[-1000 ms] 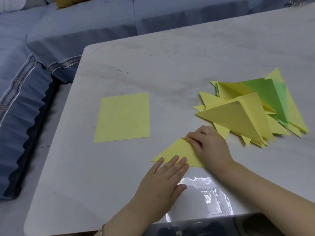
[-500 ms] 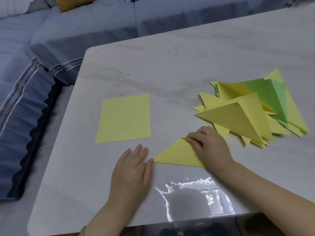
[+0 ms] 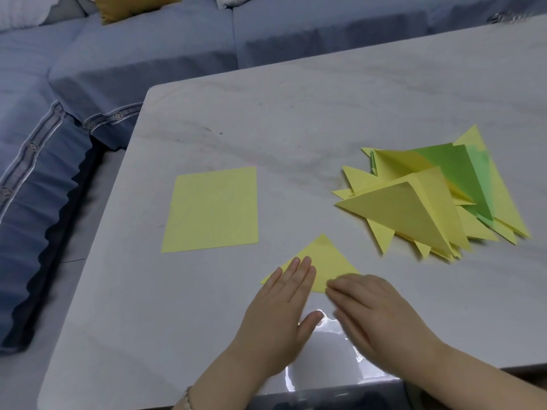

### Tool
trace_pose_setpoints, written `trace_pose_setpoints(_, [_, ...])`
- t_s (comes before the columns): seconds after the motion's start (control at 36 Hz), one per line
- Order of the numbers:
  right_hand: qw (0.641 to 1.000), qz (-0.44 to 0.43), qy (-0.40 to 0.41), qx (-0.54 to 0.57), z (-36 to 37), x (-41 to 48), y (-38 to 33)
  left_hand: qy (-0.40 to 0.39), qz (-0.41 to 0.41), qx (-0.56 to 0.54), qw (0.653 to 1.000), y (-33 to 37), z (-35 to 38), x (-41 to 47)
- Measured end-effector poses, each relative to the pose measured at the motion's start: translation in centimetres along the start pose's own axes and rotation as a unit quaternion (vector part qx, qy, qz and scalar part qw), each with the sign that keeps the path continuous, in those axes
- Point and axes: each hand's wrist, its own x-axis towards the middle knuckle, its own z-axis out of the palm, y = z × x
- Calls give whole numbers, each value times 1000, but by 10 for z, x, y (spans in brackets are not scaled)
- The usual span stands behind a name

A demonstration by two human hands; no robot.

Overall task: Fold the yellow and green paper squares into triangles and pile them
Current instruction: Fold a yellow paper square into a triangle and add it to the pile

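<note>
Head view: the folded yellow triangle (image 3: 324,260) lies flat close to the table's (image 3: 296,128) near edge, its point towards the far edge. Half a second ago the left hand (image 3: 278,318) lay on the bare top beside the triangle's left corner. Now its straight, closed-up fingers press flat on the triangle's left half, thumb spread out on the table. The right hand (image 3: 381,318), which then pressed the triangle's top point, has dropped to the near right corner. It lies low with its fingers stretched leftwards along the near edge of the paper, grasping nothing. The top point is now uncovered.

The unfolded yellow square (image 3: 211,208) still lies flat towards the left edge, well apart from the triangle. The pile of folded triangles (image 3: 438,199), yellow with some green among them, has not moved on the right side of the table.

The right hand is blurred, so whether its fingertips touch the paper cannot be told. It hides the triangle's near right corner, and the left fingers hide part of the left half. Both forearms are cut off by the bottom of the frame. The table's right edge lies outside the frame.
</note>
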Motion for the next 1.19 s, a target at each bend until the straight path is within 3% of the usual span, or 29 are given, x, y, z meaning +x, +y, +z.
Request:
trace_pose_setpoints(0.25, [997, 47, 10, -52, -31, -43, 26, -2, -9, -26, 1000, 3, -2, -1])
trace_pose_setpoints(0.33, [994, 110, -3, -19, -40, -39, 26, -8, -13, -37, 999, 4, -4, -1])
trace_pose_setpoints(0.5, [945, 312, -72, 65, -44, 12, 5, 0, -31, -155, 987, 7, -8, 3])
trace_pose_setpoints(0.58, [923, 352, -144, 63, -37, 41, -6, 49, -75, -244, 966, 10, -17, 3])
trace_pose_setpoints(0.69, [896, 380, -229, -4, -27, 64, -16, 35, -124, -303, 944, 7, -27, 2])
trace_pose_setpoints(0.78, [882, 403, -243, 27, -25, 68, -14, 32, -136, -309, 941, 5, -30, 4])
trace_pose_setpoints(0.92, [887, 408, -190, 103, -24, 63, -10, 88, -155, -297, 938, -5, -39, 10])
trace_pose_setpoints(1.06, [902, 358, -113, 211, -24, 56, -11, 175, -215, -183, 943, -40, -49, 22])
trace_pose_setpoints(1.11, [910, 326, -64, 250, -29, 54, -9, 133, -244, -137, 951, -54, -53, 28])
trace_pose_setpoints(1.19, [926, 283, 76, 239, -44, 54, 4, 43, -298, -141, 943, -67, -60, 34])
